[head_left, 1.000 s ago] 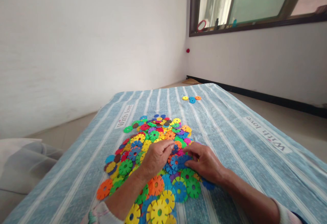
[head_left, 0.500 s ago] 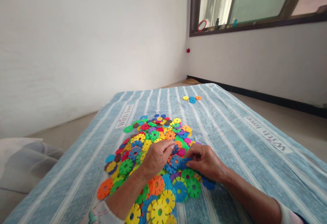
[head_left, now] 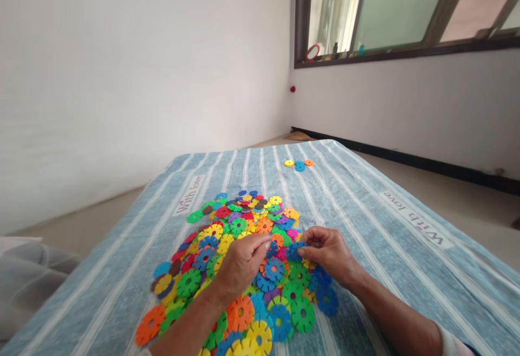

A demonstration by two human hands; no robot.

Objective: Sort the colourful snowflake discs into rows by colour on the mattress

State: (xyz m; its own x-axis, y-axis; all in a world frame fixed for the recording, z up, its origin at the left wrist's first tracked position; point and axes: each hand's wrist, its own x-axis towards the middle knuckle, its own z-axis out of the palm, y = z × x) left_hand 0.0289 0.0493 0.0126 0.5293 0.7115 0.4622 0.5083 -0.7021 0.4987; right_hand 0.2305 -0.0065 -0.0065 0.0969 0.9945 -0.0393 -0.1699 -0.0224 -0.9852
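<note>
A heap of notched, flower-shaped plastic discs (head_left: pixel 238 226) in many colours spreads over the striped cloth. My right hand (head_left: pixel 331 253) is at the heap's right side, thumb and fingers pinching a blue disc (head_left: pixel 296 251) by its edge. Over the middle of the heap, my left hand (head_left: pixel 240 264) is closed, thumb and forefinger together; whatever it may hold is hidden. Just below its fingertips lies another blue disc (head_left: pixel 274 270). Large green discs (head_left: pixel 303 314) and yellow discs (head_left: pixel 260 337) lie nearer to me.
The blue-and-white striped cloth (head_left: pixel 357 226) covers the table. Near its far edge lie a yellow disc (head_left: pixel 288 163), blue discs (head_left: pixel 299 166) and an orange disc (head_left: pixel 309 163). Sheer white fabric (head_left: pixel 32 285) is at the left. Walls and a window (head_left: pixel 398 9) stand beyond.
My right hand has drawn the blue disc up and away from the heap's surface, more of it now showing. My left hand stays closed over the heap. The view has shifted slightly.
</note>
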